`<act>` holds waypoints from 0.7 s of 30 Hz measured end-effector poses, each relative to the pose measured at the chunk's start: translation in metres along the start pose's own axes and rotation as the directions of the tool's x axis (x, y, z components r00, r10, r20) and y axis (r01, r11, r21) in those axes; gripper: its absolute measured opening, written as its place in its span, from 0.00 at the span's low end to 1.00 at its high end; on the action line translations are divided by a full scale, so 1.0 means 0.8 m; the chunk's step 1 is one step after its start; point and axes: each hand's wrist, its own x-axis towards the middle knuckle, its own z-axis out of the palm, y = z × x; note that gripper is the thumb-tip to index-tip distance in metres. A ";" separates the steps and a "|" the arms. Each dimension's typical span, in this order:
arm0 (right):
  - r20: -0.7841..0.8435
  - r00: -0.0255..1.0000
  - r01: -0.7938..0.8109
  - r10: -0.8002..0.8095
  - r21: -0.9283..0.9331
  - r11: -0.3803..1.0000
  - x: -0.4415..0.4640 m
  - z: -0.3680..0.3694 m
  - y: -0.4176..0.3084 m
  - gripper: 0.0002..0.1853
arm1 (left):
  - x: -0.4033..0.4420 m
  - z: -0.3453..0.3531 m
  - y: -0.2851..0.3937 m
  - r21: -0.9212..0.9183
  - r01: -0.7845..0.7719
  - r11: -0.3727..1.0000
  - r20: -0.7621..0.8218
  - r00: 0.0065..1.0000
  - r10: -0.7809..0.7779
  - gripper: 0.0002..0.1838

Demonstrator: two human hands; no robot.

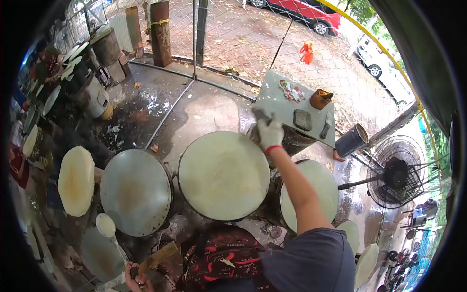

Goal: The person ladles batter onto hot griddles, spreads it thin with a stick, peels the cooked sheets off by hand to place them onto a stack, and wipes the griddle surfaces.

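Note:
My left hand (138, 278), low at the left, is closed round the handle of a long ladle (105, 225) whose bowl is coated pale. The same hand also grips a brownish flat scraper (159, 257) by its dark handle. My right hand (271, 133), in a whitish glove, reaches forward past the round middle griddle (224, 175), which is covered with a pale, thin layer. Its fingers are closed on a dark grey pad (261, 116), partly hidden and blurred, beside the edge of a small table (277, 92).
On the table are a grey block (302, 119), a rusty can (321, 99), packets (292, 91) and a flat-bladed tool (326, 125). Griddles stand left (136, 192) and right (316, 190). A pale round sheet (76, 181) is at left. A fan (396, 171) stands right, before a wire fence.

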 end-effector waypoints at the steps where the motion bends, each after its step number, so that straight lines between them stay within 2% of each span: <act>1: -0.113 0.994 -0.023 0.004 -0.167 0.986 0.050 0.012 0.029 0.31 | -0.011 0.015 -0.002 0.010 -0.013 1.000 0.000 1.000 0.013 0.07; 3: -0.255 0.965 0.004 -0.060 -0.215 0.977 0.106 -0.004 0.034 0.26 | -0.029 0.038 -0.011 0.030 -0.036 0.999 -0.007 0.999 0.036 0.08; 5: -0.114 0.986 -0.155 0.124 -0.315 0.936 0.152 -0.009 0.043 0.32 | -0.038 0.051 -0.020 0.035 -0.031 0.999 0.034 0.999 0.030 0.09; 8: -0.008 0.996 -0.089 0.093 -0.383 0.920 0.193 -0.001 0.076 0.34 | -0.059 0.088 -0.027 0.051 -0.060 0.997 -0.021 0.998 0.061 0.09; 9: 0.147 0.987 -0.005 0.061 -0.355 0.935 0.229 0.012 0.114 0.35 | -0.050 0.085 -0.028 0.008 0.005 1.000 0.030 1.000 -0.006 0.09; 11: 0.437 0.900 0.141 -0.006 -0.277 0.950 0.305 0.050 0.198 0.36 | 0.004 0.037 -0.032 -0.090 0.155 0.984 0.169 0.976 -0.138 0.11; 12: 0.462 0.887 0.152 0.008 -0.308 0.939 0.298 0.021 0.168 0.38 | -0.014 0.051 -0.031 -0.037 0.106 0.994 0.119 0.988 -0.101 0.10; 14: 0.445 0.891 0.105 0.088 -0.392 0.914 0.284 -0.027 0.095 0.35 | -0.061 0.093 -0.027 0.076 0.018 0.997 0.031 0.999 -0.021 0.10; 16: 0.419 0.894 0.063 0.159 -0.468 0.881 0.275 -0.060 0.040 0.33 | -0.055 0.085 -0.028 0.039 0.054 0.998 0.065 0.996 -0.057 0.11; 18: 0.216 0.970 -0.021 0.106 -0.361 0.932 0.273 -0.086 0.023 0.30 | -0.021 0.056 -0.034 0.010 0.031 0.999 0.129 0.991 -0.032 0.10; 19: 0.066 0.998 0.022 -0.003 -0.291 0.956 0.272 -0.087 0.021 0.29 | 0.018 0.023 -0.048 -0.010 -0.020 1.000 0.158 0.987 0.021 0.10; 20: -0.070 0.921 0.330 -0.384 -0.386 0.862 0.337 -0.032 0.106 0.27 | 0.011 0.007 -0.056 0.049 -0.131 0.990 0.182 0.976 0.120 0.10; 21: -0.225 0.818 0.574 -0.530 0.247 0.781 0.318 0.008 0.093 0.27 | -0.007 0.003 -0.059 0.103 -0.241 0.965 0.204 0.955 0.217 0.12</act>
